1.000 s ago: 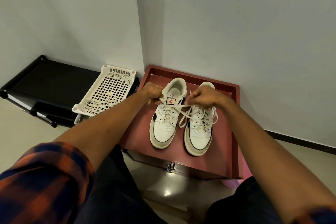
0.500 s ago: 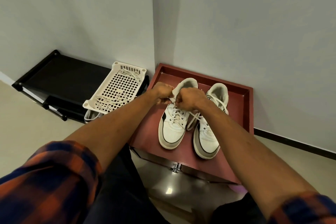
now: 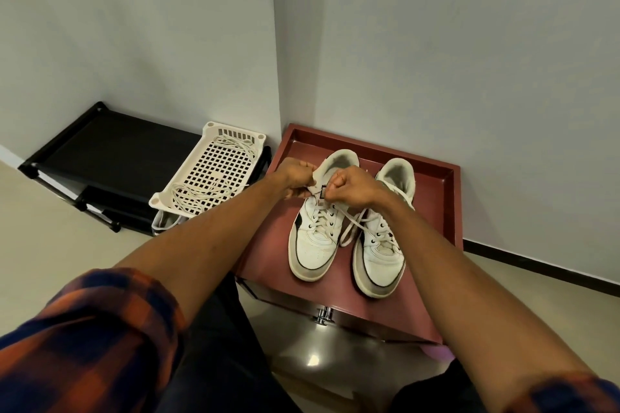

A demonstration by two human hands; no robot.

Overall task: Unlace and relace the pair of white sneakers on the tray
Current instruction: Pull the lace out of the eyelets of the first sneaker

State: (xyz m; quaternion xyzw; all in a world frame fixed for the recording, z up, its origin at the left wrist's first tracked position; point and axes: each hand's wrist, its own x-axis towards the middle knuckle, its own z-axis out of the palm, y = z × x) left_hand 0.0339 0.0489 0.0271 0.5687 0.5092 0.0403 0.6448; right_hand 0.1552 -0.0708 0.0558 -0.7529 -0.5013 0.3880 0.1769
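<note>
Two white sneakers stand side by side on a dark red tray, toes toward me. My left hand and my right hand meet over the tongue of the left sneaker, each with fingers curled and pinching that shoe's white lace at the top eyelets. A loose loop of the lace hangs down between the shoes. The right sneaker is laced and partly covered by my right forearm.
A white perforated basket holding a loose lace sits left of the tray on a black rack. Another shoe peeks out beneath the basket. Walls close in behind the tray. A chrome leg stands below the tray's front edge.
My hands came together from a wide pull of the lace and now sit close over the left sneaker's tongue. The head view shifted, so the tray appears further right.
</note>
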